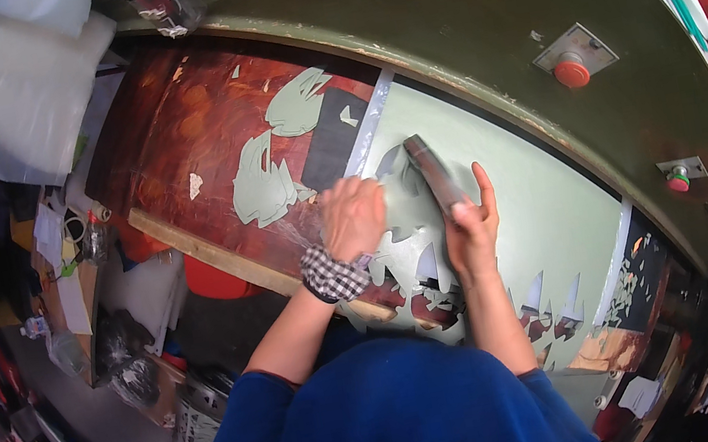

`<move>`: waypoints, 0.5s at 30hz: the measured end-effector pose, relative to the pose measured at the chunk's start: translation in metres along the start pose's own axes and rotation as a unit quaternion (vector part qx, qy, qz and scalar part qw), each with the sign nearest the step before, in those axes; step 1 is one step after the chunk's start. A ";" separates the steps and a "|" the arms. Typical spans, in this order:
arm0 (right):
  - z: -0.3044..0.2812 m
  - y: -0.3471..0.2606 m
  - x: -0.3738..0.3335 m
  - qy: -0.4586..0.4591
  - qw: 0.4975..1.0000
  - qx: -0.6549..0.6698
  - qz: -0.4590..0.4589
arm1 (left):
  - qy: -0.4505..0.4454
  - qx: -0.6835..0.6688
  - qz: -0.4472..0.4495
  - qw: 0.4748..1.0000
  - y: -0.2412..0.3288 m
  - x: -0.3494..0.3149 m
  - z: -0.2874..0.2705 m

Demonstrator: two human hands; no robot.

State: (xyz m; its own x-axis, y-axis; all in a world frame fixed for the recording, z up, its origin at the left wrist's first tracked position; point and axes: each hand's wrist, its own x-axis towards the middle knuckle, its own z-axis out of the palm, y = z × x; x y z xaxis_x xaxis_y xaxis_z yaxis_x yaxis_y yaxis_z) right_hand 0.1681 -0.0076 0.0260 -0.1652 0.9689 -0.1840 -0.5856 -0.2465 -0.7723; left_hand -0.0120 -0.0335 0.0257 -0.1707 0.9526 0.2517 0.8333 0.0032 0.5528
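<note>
My right hand [473, 233] grips a dark, narrow cutting die [428, 165], tilted over a pale green sheet [524, 163]; one finger points up and away from it. Just left of the die, my left hand [353, 216] hovers near the sheet's left part, its fingers smeared by motion, so what they hold cannot be made out. A checked cloth band wraps that wrist. Jagged cut-out holes run along the sheet's near edge. Two pale green cut pieces, one farther [296, 106] and one nearer [260, 183], lie on the reddish-brown board [169, 140] at left.
A green machine beam [430, 9] spans the far side, bearing a red push button [572, 73] and a green-and-red one [678, 181]. A black piece [331, 142] lies on the board. Wrapped plastic [28, 89] hangs at far left. A wooden rail [208, 254] edges the near side.
</note>
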 end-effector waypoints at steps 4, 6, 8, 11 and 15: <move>-0.017 -0.026 -0.009 0.032 0.995 -0.064 -0.075 | 0.020 0.044 0.039 0.998 -0.016 -0.010 -0.002; -0.021 -0.036 -0.016 0.039 0.974 -0.193 -0.112 | 0.044 -0.010 0.011 0.999 -0.019 -0.007 0.000; -0.022 -0.039 -0.022 0.041 0.939 -0.313 -0.139 | 0.055 -0.028 0.001 0.998 -0.021 -0.001 0.001; -0.019 -0.026 -0.023 0.013 0.838 -0.524 -0.148 | 0.080 -0.028 0.046 0.995 -0.024 0.003 0.001; -0.022 -0.003 -0.014 -0.035 0.732 -0.629 -0.259 | 0.056 -0.034 0.002 0.998 -0.031 0.004 0.001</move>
State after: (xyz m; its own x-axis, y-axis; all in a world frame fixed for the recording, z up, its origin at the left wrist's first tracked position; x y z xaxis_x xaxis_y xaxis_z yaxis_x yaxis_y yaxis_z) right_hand 0.1894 -0.0205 0.0175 -0.2448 0.9117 0.3299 0.6033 0.4096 -0.6843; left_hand -0.0379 -0.0293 0.0089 -0.2290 0.9123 0.3394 0.7973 -0.0242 0.6031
